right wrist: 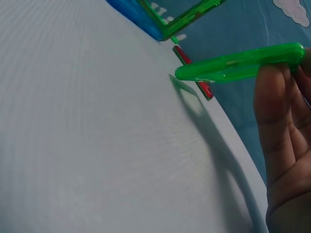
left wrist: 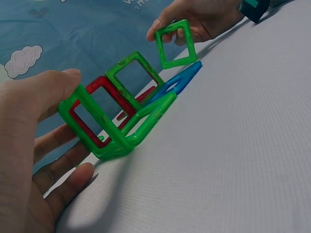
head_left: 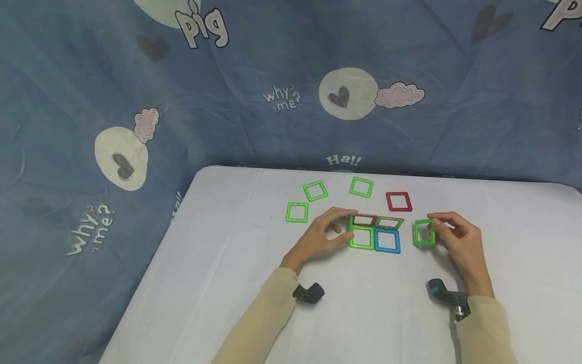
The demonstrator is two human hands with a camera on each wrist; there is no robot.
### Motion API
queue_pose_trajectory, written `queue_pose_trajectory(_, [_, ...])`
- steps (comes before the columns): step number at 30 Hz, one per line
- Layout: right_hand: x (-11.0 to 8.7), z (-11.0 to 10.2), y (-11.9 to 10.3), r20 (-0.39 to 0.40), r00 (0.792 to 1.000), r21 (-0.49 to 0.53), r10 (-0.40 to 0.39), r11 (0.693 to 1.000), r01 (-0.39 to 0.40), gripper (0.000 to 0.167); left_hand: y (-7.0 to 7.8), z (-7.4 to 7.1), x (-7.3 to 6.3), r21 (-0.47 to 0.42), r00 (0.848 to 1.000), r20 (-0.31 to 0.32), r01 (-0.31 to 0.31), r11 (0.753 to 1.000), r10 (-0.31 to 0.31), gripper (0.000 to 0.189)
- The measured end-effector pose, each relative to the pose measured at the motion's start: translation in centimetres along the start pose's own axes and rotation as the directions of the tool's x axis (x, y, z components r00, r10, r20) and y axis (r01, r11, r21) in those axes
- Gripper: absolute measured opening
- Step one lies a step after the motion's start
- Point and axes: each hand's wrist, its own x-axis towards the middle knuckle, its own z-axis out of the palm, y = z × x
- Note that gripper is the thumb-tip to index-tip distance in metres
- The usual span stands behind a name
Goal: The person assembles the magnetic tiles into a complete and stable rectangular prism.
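Observation:
Square magnetic tiles form a small structure: a green tile (head_left: 361,247) and a blue tile (head_left: 387,251) lie flat side by side. A red tile (head_left: 365,223) and another green tile (left wrist: 112,73) stand along their far edges. At the left end, my left hand (head_left: 320,235) holds an upright green tile (left wrist: 99,114) between thumb and fingers, by its edges. Right of the structure, my right hand (head_left: 459,242) pinches a separate green tile (head_left: 424,243) by its right side, held upright and apart from the blue tile.
Loose green tiles (head_left: 297,220) (head_left: 314,197) lie behind on the left, with another green tile (head_left: 361,195) at the back middle. A loose red tile (head_left: 399,209) lies behind the structure. The white table (head_left: 364,313) meets a blue printed cloth (head_left: 254,136) at its far edge.

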Motion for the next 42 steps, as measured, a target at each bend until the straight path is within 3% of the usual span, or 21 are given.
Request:
queue_pose_trajectory(29, [-0.08, 0.53, 0.26, 0.146, 0.988, -0.055, 0.043, 0.998, -0.035, 0.029, 0.13, -0.03, -0.02, 0.014, 1.0, 0.003, 0.02, 1.0, -0.02, 0.05])
queue_pose_trajectory(42, [-0.02, 0.29, -0.01, 0.233, 0.97, -0.068, 0.063, 0.997, -0.048, 0.031, 0.22, -0.02, -0.01, 0.016, 1.0, 0.002, 0.017, 1.0, -0.017, 0.051])
